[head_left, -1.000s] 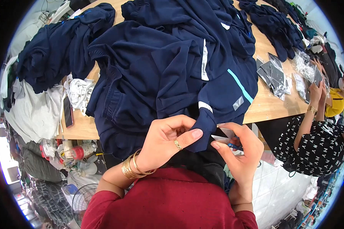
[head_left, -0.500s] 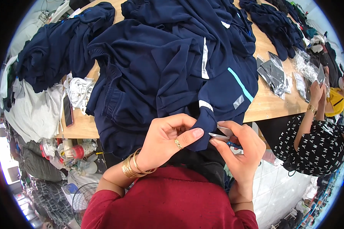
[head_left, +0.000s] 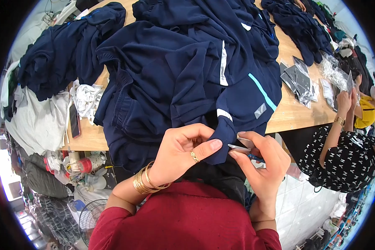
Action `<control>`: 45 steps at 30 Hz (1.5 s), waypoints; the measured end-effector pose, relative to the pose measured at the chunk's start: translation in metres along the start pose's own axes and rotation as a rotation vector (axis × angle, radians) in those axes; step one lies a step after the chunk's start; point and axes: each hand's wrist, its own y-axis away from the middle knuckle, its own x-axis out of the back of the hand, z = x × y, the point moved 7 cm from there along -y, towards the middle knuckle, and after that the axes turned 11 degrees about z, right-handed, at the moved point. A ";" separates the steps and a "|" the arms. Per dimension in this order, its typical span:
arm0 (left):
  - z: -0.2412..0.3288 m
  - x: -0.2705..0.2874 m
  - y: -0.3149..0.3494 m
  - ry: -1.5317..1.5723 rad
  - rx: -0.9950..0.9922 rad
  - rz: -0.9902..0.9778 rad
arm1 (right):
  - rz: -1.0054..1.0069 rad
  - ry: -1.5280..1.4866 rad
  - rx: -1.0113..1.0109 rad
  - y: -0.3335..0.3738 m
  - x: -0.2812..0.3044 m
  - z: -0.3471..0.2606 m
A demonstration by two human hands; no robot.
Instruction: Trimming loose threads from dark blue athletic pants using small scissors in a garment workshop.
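A navy garment (head_left: 187,79) with a gathered elastic edge, white strips and a light-blue stripe lies over the table's near edge. My left hand (head_left: 180,152) is closed on a folded navy edge (head_left: 224,137) of it, thumb pressed on top. Gold bracelets and a ring are on that hand. In my right hand (head_left: 267,160) is a pair of thread snips (head_left: 239,148), pinched between thumb and fingers. Their silver blades are parted and point left, right beside the folded edge. A bit of blue shows on the snips inside my palm.
More navy garments (head_left: 71,46) are heaped at the left, beside white cloth (head_left: 87,100) and a phone (head_left: 74,121). Plastic-wrapped dark cards (head_left: 298,79) lie on the wooden table (head_left: 293,114) at right. A co-worker (head_left: 339,160) sits there holding a flat grey piece. Below left stands a fan (head_left: 91,221).
My hands, the snips and the cloth have hardly moved. The co-worker's hands at right have shifted slightly with the grey piece, and another person's hand shows at the top right.
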 end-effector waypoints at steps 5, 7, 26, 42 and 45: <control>0.000 -0.001 0.000 0.006 0.000 0.002 | 0.013 -0.035 -0.013 0.001 0.000 0.001; 0.001 -0.002 0.000 0.009 -0.002 0.003 | 0.006 -0.048 -0.027 0.001 -0.001 0.002; 0.002 -0.004 0.000 0.063 0.007 0.001 | 0.005 -0.101 -0.117 0.004 -0.001 0.008; -0.005 -0.003 -0.001 0.083 0.150 -0.003 | 0.057 -0.107 -0.033 0.001 0.000 0.003; -0.006 -0.003 -0.002 0.113 0.153 -0.029 | 0.060 -0.107 -0.005 0.001 -0.001 0.003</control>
